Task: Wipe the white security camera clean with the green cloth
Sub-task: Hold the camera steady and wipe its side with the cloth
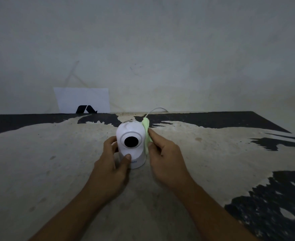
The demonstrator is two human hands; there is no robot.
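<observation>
The white security camera point(131, 134) stands upright on the worn surface, its round black lens facing me. Dark smudges show on its domed top. My left hand point(112, 159) grips its base from the left, thumb across the front. My right hand point(162, 153) presses the pale green cloth point(146, 126) against the camera's right side; the cloth sticks up past the fingers and most of it is hidden between hand and camera.
A thin white cable point(156, 110) runs from behind the camera toward the wall. A white sheet of paper with a black logo point(83, 100) leans against the wall at the back left. The worn surface point(56, 162) is beige with black patches at right.
</observation>
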